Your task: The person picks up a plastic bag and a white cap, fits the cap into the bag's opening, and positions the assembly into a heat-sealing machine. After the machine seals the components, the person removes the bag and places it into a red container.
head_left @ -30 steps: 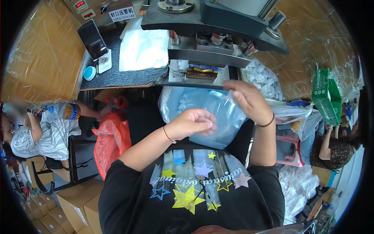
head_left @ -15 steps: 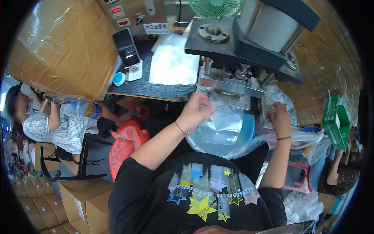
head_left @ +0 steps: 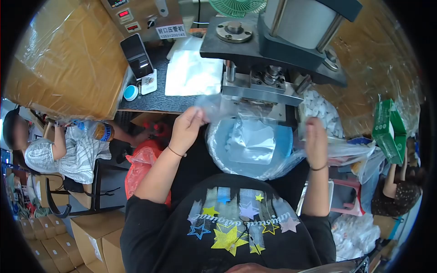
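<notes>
My left hand (head_left: 187,127) is closed, thumb against fingers, on a clear plastic bag (head_left: 216,107) that stretches right, toward the front of the press (head_left: 264,93). The bag is smeared by motion. My right hand (head_left: 316,144) is raised at the near side of a heap of small white pieces (head_left: 321,111); its fingers are blurred, and whether they hold anything cannot be seen. Between my hands, in front of my body, stands a blue tub (head_left: 285,139) lined with clear plastic. Shiny clear bags (head_left: 252,141) lie in it.
On the bench left of the press lie a stack of clear bags (head_left: 193,75), a phone (head_left: 137,59) and a blue-lidded jar (head_left: 130,93). A large taped carton (head_left: 68,59) stands left. A green box (head_left: 390,132) is at right. Other people sit on both sides.
My left hand has moved left, away from the press, drawing the clear bag with it. My right hand has come slightly nearer my body, beside the white pieces. The view has shifted a little.
</notes>
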The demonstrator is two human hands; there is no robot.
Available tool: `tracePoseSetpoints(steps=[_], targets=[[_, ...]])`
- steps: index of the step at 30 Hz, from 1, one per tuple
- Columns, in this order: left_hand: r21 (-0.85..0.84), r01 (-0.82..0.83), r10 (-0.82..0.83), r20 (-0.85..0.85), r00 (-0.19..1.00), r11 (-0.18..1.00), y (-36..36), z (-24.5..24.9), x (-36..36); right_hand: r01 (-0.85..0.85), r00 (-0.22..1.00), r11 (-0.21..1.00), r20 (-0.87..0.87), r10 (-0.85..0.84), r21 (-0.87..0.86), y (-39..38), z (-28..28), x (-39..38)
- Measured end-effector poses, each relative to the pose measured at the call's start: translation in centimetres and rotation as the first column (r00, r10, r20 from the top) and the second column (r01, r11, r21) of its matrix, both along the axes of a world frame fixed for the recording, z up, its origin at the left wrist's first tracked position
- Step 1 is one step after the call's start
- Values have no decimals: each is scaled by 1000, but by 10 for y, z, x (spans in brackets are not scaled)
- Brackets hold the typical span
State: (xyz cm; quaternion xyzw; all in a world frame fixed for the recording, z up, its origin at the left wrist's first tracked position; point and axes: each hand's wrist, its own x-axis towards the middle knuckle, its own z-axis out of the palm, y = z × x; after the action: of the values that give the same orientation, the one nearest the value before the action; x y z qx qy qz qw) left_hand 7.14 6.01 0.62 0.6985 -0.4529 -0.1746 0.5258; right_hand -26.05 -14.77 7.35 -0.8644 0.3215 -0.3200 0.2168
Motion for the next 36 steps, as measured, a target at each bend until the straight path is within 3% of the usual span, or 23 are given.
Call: tracePoseSetpoints(steps=[1,2,3,6,7,9,12,15,16,19,20,23,24,27,32,34,36], targets=[[-66,77,-92,-271,958,995,1,2,-7,-97,995,992,0,97,80,11,0,15],[27,131,-122,-215,969,991,1,13,-18,-246,969,969,-14,246,37,20,5,30],[-18,170,-166,-338,926,985,-2,10,-29,-389,920,921,-36,389,0,26,12,42],[56,272,-244,-296,924,961,-9,16,-55,-331,928,926,240,284,183,38,26,58],[77,304,-270,-289,918,950,-11,17,-64,-268,933,925,314,178,270,35,26,62],[93,361,-309,-352,884,928,-15,19,-77,-236,917,953,368,155,189,37,29,77],[91,475,-375,-493,785,875,-16,19,-89,-269,952,959,176,251,91,38,29,80],[-44,590,-413,-756,507,806,-16,11,-103,-350,936,937,-55,349,-3,21,31,55],[-61,661,-453,-775,440,748,-15,5,-105,-422,887,904,-174,428,72,21,33,48],[-82,670,-354,-892,281,738,-10,9,-120,-533,841,838,-36,540,120,19,27,41],[-97,683,-369,-891,265,724,-11,-1,-119,-449,892,893,-56,449,13,9,19,33],[-13,603,-275,-898,344,798,-24,-8,-107,-19,970,966,-241,-45,-259,-41,14,15],[-15,533,-219,-921,322,846,-30,-2,-101,-21,952,951,-297,-76,-309,-55,10,6],[-74,462,-244,-915,320,884,-48,5,-77,-44,900,983,-433,-38,-177,-75,-9,-2],[-134,438,-274,-922,274,889,-61,-1,-65,37,912,971,-390,-129,-234,-70,-21,0],[-6,201,-144,-716,683,980,-61,-1,-57,36,928,955,-345,-141,-294,-73,-31,-3],[-38,-98,80,-329,941,994,-66,-4,-29,69,928,949,-330,-175,-308,-75,-36,-6]])
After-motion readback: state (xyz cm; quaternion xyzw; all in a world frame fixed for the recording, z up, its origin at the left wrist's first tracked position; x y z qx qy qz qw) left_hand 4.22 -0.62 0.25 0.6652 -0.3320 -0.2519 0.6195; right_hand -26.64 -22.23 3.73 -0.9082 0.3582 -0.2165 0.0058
